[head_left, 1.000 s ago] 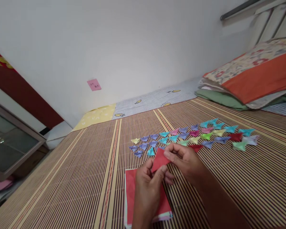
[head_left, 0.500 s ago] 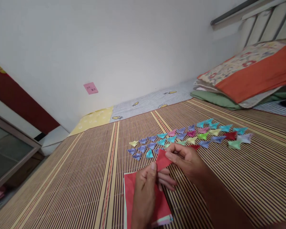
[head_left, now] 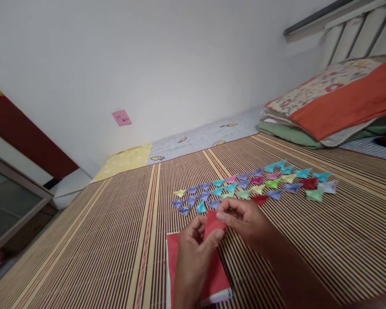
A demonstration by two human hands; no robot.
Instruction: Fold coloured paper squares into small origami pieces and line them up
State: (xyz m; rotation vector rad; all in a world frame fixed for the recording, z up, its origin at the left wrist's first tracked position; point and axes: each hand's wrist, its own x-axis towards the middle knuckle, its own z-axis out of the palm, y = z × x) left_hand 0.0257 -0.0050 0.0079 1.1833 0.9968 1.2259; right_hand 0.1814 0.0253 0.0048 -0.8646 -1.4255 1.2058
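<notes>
"What's at the left?"
"A paper stack (head_left: 219, 277), partly behind the left hand (head_left: 194, 255), whose thumb and fingers clamp a red paper (head_left: 212, 222)."
"Then?"
"The right hand (head_left: 246, 221), pinching that paper's right side; small folded shapes (head_left: 272, 183) lie beyond, on the striped mat (head_left: 116, 240)."

The striped mat (head_left: 125, 240) is brown and tan. Behind the mat is a big white wall (head_left: 180, 64), brightest in the middle. A pile of bedding (head_left: 341, 103) sits at the mat's far right. Left of the mat is a glass door (head_left: 9, 210).
</notes>
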